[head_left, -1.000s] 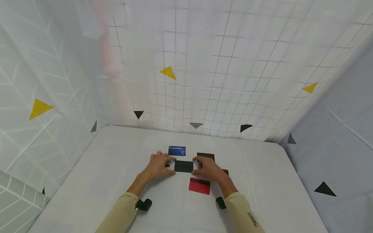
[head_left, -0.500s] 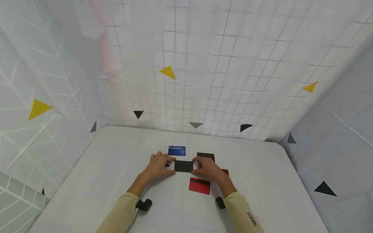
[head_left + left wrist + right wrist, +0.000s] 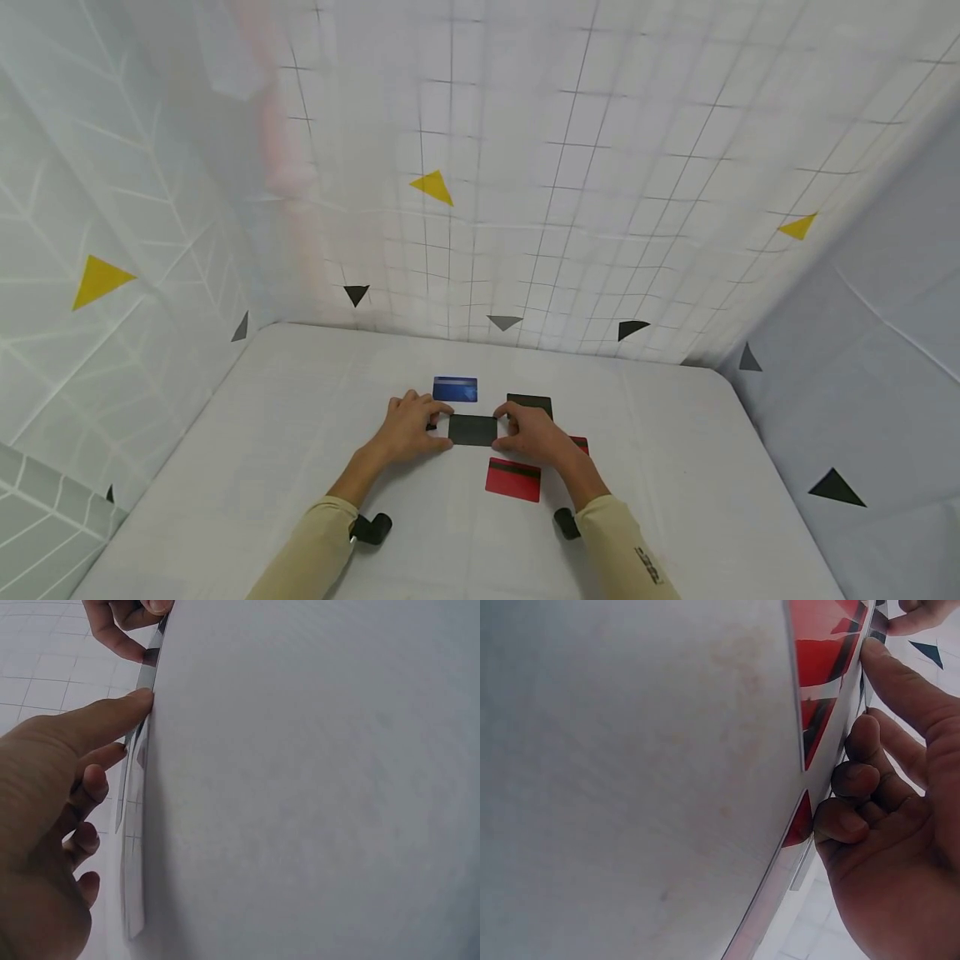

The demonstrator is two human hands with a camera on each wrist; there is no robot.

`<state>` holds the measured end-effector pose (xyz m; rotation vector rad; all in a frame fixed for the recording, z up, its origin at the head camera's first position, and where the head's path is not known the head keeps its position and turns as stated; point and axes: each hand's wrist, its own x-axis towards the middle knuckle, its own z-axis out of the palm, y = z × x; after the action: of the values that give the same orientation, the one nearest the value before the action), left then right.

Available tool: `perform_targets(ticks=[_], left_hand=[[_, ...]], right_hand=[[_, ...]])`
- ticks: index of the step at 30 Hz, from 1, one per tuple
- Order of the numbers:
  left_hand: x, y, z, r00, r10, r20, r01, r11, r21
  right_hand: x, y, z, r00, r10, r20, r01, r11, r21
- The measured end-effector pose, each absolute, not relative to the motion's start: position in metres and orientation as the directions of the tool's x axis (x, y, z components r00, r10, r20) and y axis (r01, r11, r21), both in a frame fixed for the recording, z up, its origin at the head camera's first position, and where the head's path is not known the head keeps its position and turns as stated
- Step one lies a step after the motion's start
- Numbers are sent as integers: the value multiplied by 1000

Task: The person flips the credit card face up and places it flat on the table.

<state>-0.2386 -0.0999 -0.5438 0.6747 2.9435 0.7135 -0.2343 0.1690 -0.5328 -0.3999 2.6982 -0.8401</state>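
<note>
A black card [image 3: 472, 430] lies crosswise between my two hands. The left hand [image 3: 405, 427] has its thumb and index finger at the card's left corners. At the opposite short edge, the right hand [image 3: 534, 432] grips the right corners the same way, its other fingers curled in the right wrist view. Whether the card is raised off the table cannot be told. Part of a dark-brown card [image 3: 529, 402] shows beyond the right hand, and a bit of a red card [image 3: 581, 444] peeks out behind it. Something dark [image 3: 431, 427] is mostly hidden under the left fingers.
A blue card [image 3: 455, 389] lies just beyond the black one. Nearer to me is a red card with a dark stripe [image 3: 513, 479]. Everything rests on a white-covered table [image 3: 360, 358], with white patterned curtains [image 3: 510, 233] behind and at both sides.
</note>
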Motion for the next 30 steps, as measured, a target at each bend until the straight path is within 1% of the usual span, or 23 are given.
perform_targets(ticks=[5, 18, 24, 30], left_hand=[[-239, -100, -543, -905, 419, 74, 407, 801, 439], [-239, -99, -543, -897, 423, 131, 434, 782, 446], [-238, -100, -539, -887, 438, 147, 455, 774, 439], [-236, -100, -535, -880, 451, 148, 467, 768, 439]], right_hand=[[-234, 170, -532, -918, -351, -182, -178, 777, -604], [-231, 171, -527, -916, -356, -188, -180, 780, -599], [-227, 176, -524, -909, -388, -150, -221, 756, -616], [-224, 181, -521, -896, -416, -156, -224, 726, -650]])
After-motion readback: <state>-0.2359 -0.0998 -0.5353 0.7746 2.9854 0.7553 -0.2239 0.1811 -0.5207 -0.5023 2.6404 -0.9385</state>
